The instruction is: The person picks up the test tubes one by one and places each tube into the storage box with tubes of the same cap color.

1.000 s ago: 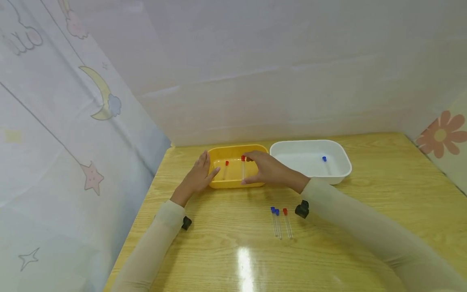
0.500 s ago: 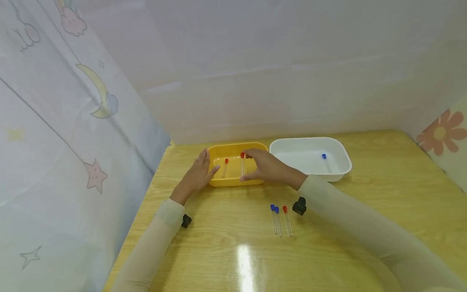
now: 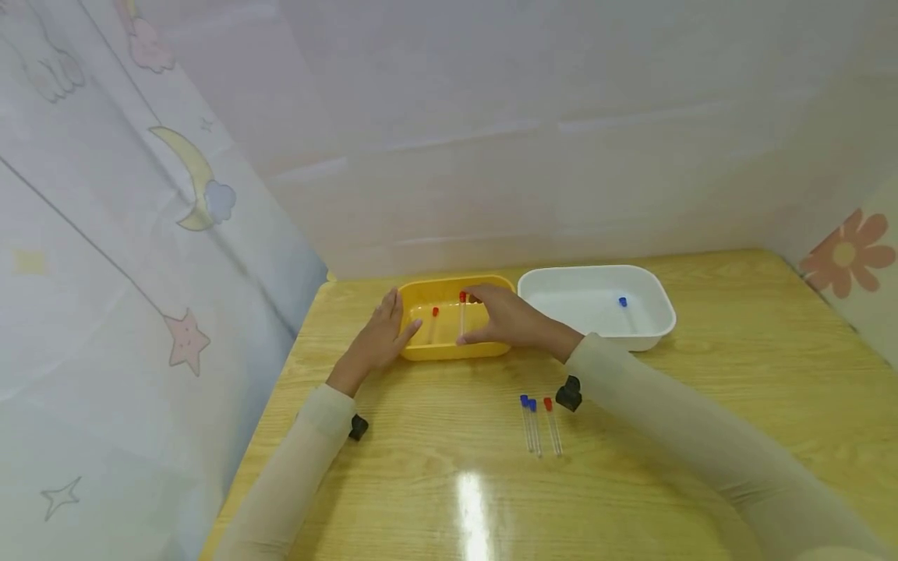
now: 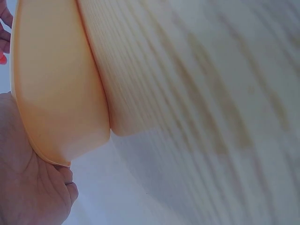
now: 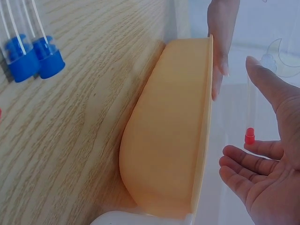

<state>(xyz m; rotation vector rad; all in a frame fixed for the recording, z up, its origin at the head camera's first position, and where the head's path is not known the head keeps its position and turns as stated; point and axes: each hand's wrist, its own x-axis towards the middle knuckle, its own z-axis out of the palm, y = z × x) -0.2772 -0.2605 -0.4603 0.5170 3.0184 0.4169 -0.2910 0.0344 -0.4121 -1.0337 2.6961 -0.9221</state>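
Note:
My right hand pinches a clear test tube with a red cap lengthwise, index finger at the cap and thumb at the other end. Hand and tube are over the yellow tray; in the right wrist view the tube shows above the tray's rim, the other fingers spread. Another red-capped test tube lies inside the tray. My left hand rests at the tray's left end, fingers straight along the outside and thumb over the front corner. The left wrist view shows its palm against the rim.
A white tray stands right beside the yellow one, with a blue-capped test tube in it. On the wooden table nearer me lie two blue-capped test tubes and a red-capped test tube. Printed cloth walls rise behind and left.
My right hand has shifted slightly left over the yellow tray, carrying the red-capped test tube with it. My left hand stays at the tray's left end.

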